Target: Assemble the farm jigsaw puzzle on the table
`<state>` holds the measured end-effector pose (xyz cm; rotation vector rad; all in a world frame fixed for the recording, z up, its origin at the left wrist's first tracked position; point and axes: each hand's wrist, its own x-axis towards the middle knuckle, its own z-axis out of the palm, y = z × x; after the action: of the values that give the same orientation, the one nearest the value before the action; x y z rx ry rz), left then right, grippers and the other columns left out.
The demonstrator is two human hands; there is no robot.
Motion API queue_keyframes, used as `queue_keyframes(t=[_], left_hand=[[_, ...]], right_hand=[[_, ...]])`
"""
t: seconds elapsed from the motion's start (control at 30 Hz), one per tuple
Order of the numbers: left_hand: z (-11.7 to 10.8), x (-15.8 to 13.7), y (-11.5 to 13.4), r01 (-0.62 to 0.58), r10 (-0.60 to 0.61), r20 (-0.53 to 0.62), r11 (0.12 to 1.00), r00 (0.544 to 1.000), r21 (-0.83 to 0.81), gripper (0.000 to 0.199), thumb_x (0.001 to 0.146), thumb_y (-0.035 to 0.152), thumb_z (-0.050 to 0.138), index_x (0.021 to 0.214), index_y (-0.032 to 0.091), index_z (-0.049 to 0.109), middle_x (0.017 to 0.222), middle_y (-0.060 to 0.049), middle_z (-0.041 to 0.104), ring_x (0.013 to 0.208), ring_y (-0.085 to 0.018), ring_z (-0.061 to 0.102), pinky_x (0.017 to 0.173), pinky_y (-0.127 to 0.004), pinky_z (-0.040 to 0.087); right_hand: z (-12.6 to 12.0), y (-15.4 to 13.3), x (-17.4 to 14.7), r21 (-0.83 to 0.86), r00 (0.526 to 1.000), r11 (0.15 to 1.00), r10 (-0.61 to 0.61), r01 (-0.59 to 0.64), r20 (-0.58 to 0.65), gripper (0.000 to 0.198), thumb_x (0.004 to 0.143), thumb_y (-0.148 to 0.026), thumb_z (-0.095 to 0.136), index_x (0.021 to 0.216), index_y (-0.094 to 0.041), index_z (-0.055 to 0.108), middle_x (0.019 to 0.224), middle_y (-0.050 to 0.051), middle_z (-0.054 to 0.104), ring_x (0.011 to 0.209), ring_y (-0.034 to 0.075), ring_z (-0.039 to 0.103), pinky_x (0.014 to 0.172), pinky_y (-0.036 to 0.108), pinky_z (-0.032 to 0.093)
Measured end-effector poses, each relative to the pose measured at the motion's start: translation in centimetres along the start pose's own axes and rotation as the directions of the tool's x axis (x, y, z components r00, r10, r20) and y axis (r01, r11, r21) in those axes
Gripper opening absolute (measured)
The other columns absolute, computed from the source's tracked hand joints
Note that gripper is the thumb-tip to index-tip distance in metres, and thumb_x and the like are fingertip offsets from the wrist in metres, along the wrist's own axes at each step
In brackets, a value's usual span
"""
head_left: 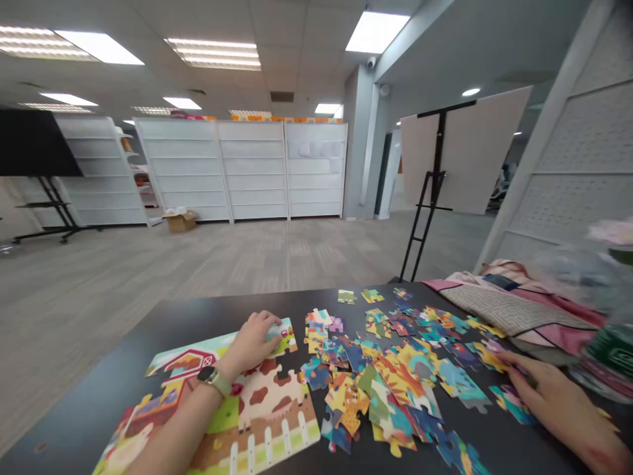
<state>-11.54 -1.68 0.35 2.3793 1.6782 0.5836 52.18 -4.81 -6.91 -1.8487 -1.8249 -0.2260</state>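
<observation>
My left hand (254, 340) lies flat with fingers stretched over the upper edge of a partly joined farm jigsaw puzzle (271, 409), which shows a red barn, a spotted cow and a white fence. A notch-shaped gap (291, 361) shows dark table at its right side, just below my fingers. On the right, my right hand (548, 392) reaches to the edge of a heap of loose puzzle pieces (395, 376). Its fingers are closed about a small dark purple puzzle piece (531, 380), mostly hidden by them. The index fingertip is by a yellow piece (487, 356).
The black table (198, 313) bears several stray pieces near its far edge. At right are a folded pink and grey cloth (539, 310) and a clear bottle with a green label (613, 356). An easel (435, 178), white shelves (252, 171) and a cardboard box (181, 221) stand beyond.
</observation>
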Motion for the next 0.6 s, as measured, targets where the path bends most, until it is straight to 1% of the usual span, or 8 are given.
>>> queue_keyframes(t=[0.1, 0.23, 0.37, 0.5, 0.6], left_hand=[[0.0, -0.1, 0.0, 0.004, -0.004, -0.004, 1.000, 1.000, -0.003, 0.027, 0.092, 0.034, 0.053, 0.114, 0.023, 0.066, 0.116, -0.009, 0.063, 0.106, -0.029, 0.055, 0.095, -0.044, 0.045], [0.2, -0.1, -0.2, -0.021, 0.021, -0.018, 1.000, 1.000, -0.019, 0.025, 0.091, 0.033, 0.054, 0.112, 0.023, 0.066, 0.116, -0.009, 0.063, 0.105, -0.030, 0.056, 0.094, -0.045, 0.046], [0.4, 0.1, 0.0, -0.083, 0.081, -0.056, 0.996, 0.995, -0.035, 0.023, 0.091, 0.026, 0.053, 0.110, 0.022, 0.066, 0.120, -0.011, 0.061, 0.112, -0.031, 0.053, 0.099, -0.048, 0.045], [0.1, 0.0, 1.5, -0.187, 0.184, -0.057, 0.981, 0.981, -0.051, 0.022, 0.095, 0.023, 0.049, 0.109, 0.024, 0.066, 0.125, -0.009, 0.060, 0.119, -0.028, 0.050, 0.105, -0.045, 0.043], [-0.6, -0.4, 3.3, -0.272, 0.271, -0.023, 0.958, 0.962, -0.094, 0.023, 0.093, 0.024, 0.056, 0.115, 0.027, 0.065, 0.129, -0.006, 0.061, 0.123, -0.026, 0.050, 0.108, -0.043, 0.041]], right_hand=[[0.2, 0.4, 0.2, 0.005, 1.000, 1.000, 0.004, -0.004, 0.017, 0.049, 0.087, -0.049, 0.040, 0.108, -0.021, 0.075, 0.113, 0.013, 0.076, 0.106, 0.035, 0.071, 0.097, 0.049, 0.053], [-0.4, -0.5, 0.1, -0.018, 1.000, 1.000, -0.004, 0.004, 0.017, 0.052, 0.085, -0.050, 0.041, 0.109, -0.019, 0.075, 0.114, 0.013, 0.076, 0.107, 0.035, 0.071, 0.098, 0.048, 0.053], [-0.6, -0.6, 0.0, -0.014, 1.000, 1.000, 0.005, -0.005, 0.000, 0.050, 0.084, -0.049, 0.042, 0.108, -0.021, 0.076, 0.112, 0.012, 0.077, 0.106, 0.034, 0.071, 0.098, 0.048, 0.053], [-0.1, 0.1, 0.1, 0.023, 1.000, 1.000, 0.005, -0.005, -0.010, 0.044, 0.084, -0.049, 0.045, 0.105, -0.025, 0.076, 0.111, 0.012, 0.077, 0.105, 0.035, 0.071, 0.096, 0.049, 0.053], [0.0, -0.1, 0.1, 0.038, 1.000, 0.999, -0.004, 0.005, -0.028, 0.040, 0.083, -0.046, 0.047, 0.103, -0.028, 0.076, 0.108, 0.014, 0.077, 0.103, 0.036, 0.071, 0.094, 0.049, 0.053]])
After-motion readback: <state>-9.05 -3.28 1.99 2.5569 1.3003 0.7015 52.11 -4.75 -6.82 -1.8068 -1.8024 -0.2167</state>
